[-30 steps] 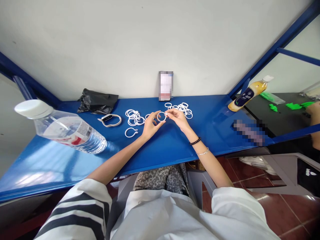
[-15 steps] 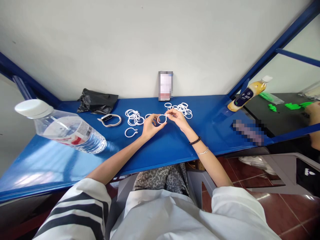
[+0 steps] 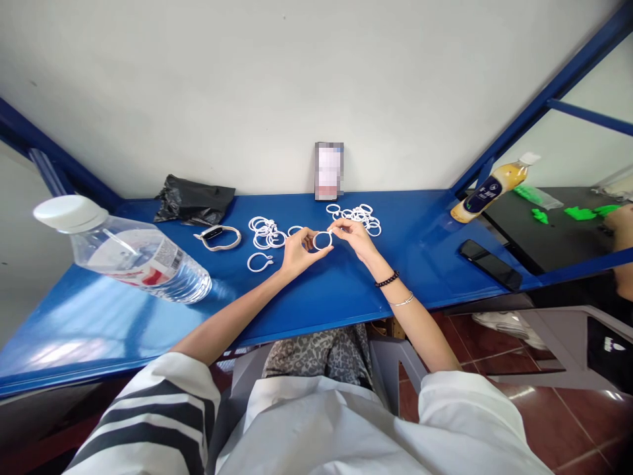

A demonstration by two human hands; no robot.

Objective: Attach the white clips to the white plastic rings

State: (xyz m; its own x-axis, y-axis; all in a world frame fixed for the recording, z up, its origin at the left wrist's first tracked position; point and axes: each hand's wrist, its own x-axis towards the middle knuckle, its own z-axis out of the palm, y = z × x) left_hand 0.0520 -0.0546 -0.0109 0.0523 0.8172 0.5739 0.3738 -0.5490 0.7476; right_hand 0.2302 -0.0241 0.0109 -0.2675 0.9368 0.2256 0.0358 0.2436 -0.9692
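Observation:
Between the fingers and thumb of my left hand point(image 3: 299, 256) is a white plastic ring point(image 3: 323, 249), held up above the blue table. My right hand point(image 3: 357, 237) pinches the same ring at its upper right edge, where small tabs seem to be; the fingertips hide the detail. Left of my left hand lies a pile of similar white rings point(image 3: 266, 241), with one open ring point(image 3: 260, 271) apart in front of it. Another heap of white rings point(image 3: 364, 210) lies just behind my right hand.
On the blue table point(image 3: 346, 297) stand a large water bottle point(image 3: 143, 264) at left and a juice bottle point(image 3: 487, 194) at right. A watch point(image 3: 217, 247), a black plastic bag point(image 3: 195, 201) and a dark phone point(image 3: 489, 264) lie there; another phone point(image 3: 329, 171) leans on the wall. A co-worker's hand point(image 3: 620, 224) is at far right.
My right fingers have shifted slightly at the ring's upper right edge. The ring has turned a little and stays in my left hand. The view has moved very slightly.

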